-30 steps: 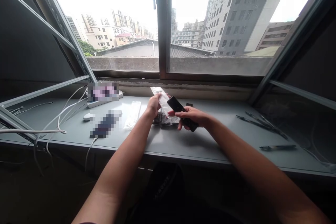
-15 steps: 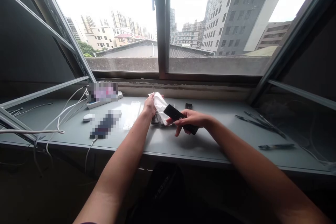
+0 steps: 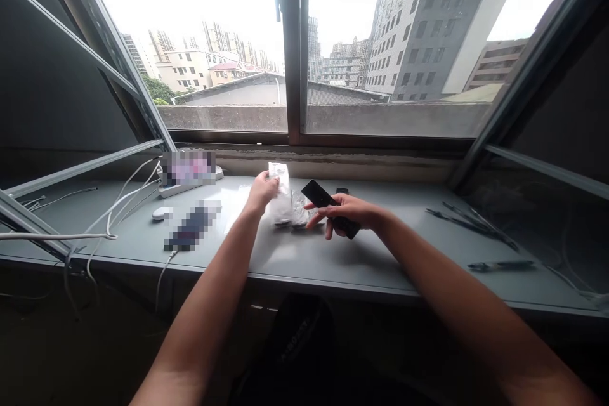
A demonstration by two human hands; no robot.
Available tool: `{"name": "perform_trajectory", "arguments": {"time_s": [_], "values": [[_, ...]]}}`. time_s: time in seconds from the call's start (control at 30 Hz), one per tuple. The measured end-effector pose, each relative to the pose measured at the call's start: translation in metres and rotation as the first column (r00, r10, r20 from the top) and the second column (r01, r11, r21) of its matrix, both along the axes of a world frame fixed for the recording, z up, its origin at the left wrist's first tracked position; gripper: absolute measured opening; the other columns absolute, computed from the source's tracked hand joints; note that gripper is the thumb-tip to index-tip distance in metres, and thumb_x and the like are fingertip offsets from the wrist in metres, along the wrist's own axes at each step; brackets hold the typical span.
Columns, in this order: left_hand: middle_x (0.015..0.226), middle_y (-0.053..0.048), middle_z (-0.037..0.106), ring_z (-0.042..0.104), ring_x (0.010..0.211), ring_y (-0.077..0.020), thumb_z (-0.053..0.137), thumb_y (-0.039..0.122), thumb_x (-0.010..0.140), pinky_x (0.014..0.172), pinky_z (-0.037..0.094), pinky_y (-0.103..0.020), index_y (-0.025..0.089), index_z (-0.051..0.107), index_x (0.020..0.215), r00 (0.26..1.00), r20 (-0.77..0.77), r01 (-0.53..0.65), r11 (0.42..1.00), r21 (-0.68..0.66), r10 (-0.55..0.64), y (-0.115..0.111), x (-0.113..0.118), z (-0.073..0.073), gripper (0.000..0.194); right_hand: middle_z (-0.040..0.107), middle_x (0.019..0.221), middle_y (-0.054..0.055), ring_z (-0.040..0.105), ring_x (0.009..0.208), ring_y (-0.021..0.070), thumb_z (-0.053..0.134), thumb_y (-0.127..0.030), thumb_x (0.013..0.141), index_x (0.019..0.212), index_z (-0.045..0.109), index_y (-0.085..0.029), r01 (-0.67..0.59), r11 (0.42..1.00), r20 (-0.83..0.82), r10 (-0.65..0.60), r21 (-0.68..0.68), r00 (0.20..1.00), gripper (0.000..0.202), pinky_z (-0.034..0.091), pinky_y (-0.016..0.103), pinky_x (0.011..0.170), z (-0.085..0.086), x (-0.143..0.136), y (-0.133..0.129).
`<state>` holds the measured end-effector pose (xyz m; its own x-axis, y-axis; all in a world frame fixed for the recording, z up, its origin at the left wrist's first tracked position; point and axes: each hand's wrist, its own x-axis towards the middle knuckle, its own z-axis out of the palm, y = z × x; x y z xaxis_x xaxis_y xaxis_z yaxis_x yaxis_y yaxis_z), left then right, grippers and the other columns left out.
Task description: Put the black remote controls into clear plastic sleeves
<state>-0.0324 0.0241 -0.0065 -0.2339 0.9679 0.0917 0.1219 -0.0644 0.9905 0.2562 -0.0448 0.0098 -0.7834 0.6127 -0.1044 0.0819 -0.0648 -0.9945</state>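
My left hand [image 3: 263,191] grips a thin white plastic bag [image 3: 280,202], fingers closed on its upper left edge. The bag hangs upright over the desk. In my right hand [image 3: 354,210] is a slim black remote control [image 3: 316,193], tilted with its upper end toward the bag; several fingers stretch out beneath it. Between the two hands, clear wrapped packets [image 3: 301,210] lie on the desk, partly covered by the bag and fingers. Behind my right hand the end of another black remote-like item [image 3: 342,191] shows.
More white plastic bags [image 3: 234,209] lie left of my left forearm. Farther left are a blurred-out phone-like item [image 3: 193,227] on a cable, a white mouse-like item [image 3: 160,214] and a power strip [image 3: 190,188]. Tweezers-like tools [image 3: 469,223] and a pen [image 3: 500,266] lie right.
My left hand has drawn the white bag left, away from the remote, and the bag now hangs straighter. My right hand stays nearly in place, its fingers more spread.
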Motion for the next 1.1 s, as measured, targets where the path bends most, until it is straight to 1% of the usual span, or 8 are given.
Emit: {"name": "perform_trajectory", "arguments": {"time_s": [0.13,0.27,0.5,0.6,0.73,0.83,0.93,1.1], "values": [[0.125,-0.018,0.08,0.078,0.091,-0.0253,0.069,0.03,0.098,0.073,0.057,-0.032,0.014,0.066,0.146,0.941,-0.335,-0.072,0.995,-0.072,0.044,-0.006,-0.05,0.003,0.05,0.082,0.129,0.021,0.084,0.077,0.0235,0.085,-0.047,0.098,0.153,0.069,-0.018,0.032,0.999,-0.009,-0.032,0.002,0.999,0.064,0.056,0.023,0.05,-0.002,-0.001,0.0],[0.13,-0.018,0.079,0.076,0.115,-0.0332,0.066,0.035,0.1,0.096,0.057,-0.038,0.016,0.064,0.151,0.749,-0.655,-0.196,0.978,-0.074,0.1,-0.017,-0.079,0.003,0.054,0.082,0.13,0.021,0.084,0.079,0.0242,0.086,-0.049,0.096,0.153,0.068,-0.018,0.031,0.999,0.018,-0.031,0.01,0.999,0.067,0.056,0.023,0.051,-0.001,-0.002,-0.001],[0.152,-0.031,0.062,0.059,0.141,-0.048,0.051,0.038,0.104,0.111,0.051,-0.054,0.008,0.059,0.154,0.421,-0.906,-0.293,0.952,-0.088,0.045,-0.034,-0.072,-0.001,0.059,0.082,0.127,0.02,0.081,0.071,0.0196,0.086,-0.05,0.096,0.152,0.068,-0.015,0.013,1.0,0.027,-0.013,0.028,1.0,0.069,0.055,0.023,0.05,0.002,-0.002,-0.003],[0.155,-0.036,0.056,0.051,0.144,-0.0548,0.055,0.047,0.103,0.112,0.047,-0.064,0.007,0.063,0.147,0.351,-0.933,-0.321,0.946,-0.036,0.084,-0.033,-0.065,-0.002,0.06,0.083,0.126,0.02,0.08,0.069,0.019,0.085,-0.049,0.097,0.151,0.068,-0.016,0.02,1.0,0.013,-0.02,0.02,1.0,0.066,0.056,0.023,0.05,0.002,-0.002,-0.003],[0.148,-0.038,0.061,0.053,0.141,-0.0618,0.083,0.066,0.079,0.112,0.041,-0.073,0.012,0.066,0.14,0.46,-0.884,-0.305,0.95,-0.07,0.083,-0.026,-0.059,-0.008,0.083,0.085,0.107,0.016,0.079,0.066,0.0203,0.074,-0.052,0.105,0.143,0.069,-0.016,0.092,0.995,-0.061,-0.095,-0.05,0.994,0.053,0.058,0.025,0.049,0.0,-0.006,-0.002],[0.132,-0.034,0.07,0.051,0.142,-0.0647,0.098,0.046,0.06,0.115,0.038,-0.073,0.014,0.072,0.122,0.635,-0.749,-0.313,0.95,-0.022,0.192,-0.022,-0.055,-0.011,0.074,0.082,0.089,0.01,0.074,0.059,0.0196,0.065,-0.051,0.111,0.135,0.07,-0.016,0.199,0.972,-0.108,-0.213,-0.127,0.971,0.043,0.058,0.026,0.048,-0.001,-0.008,0.0],[0.12,-0.03,0.074,0.049,0.146,-0.062,0.093,0.029,0.059,0.114,0.041,-0.069,0.019,0.072,0.107,0.753,-0.614,-0.311,0.95,-0.014,0.237,-0.019,-0.053,-0.007,0.053,0.074,0.076,0.006,0.064,0.048,0.0164,0.052,-0.057,0.114,0.13,0.071,-0.016,0.252,0.943,-0.162,-0.289,-0.216,0.944,0.048,0.054,0.026,0.044,-0.001,-0.009,0.003],[0.127,-0.035,0.07,0.058,0.139,-0.0596,0.086,0.033,0.07,0.106,0.048,-0.061,0.015,0.071,0.109,0.729,-0.675,-0.246,0.964,-0.105,0.112,-0.017,-0.049,0.009,0.046,0.066,0.073,0.005,0.052,0.046,0.0148,0.027,-0.06,0.116,0.126,0.071,-0.013,0.219,0.896,-0.304,-0.348,-0.386,0.887,0.065,0.045,0.026,0.042,0.002,-0.007,0.009]]}}
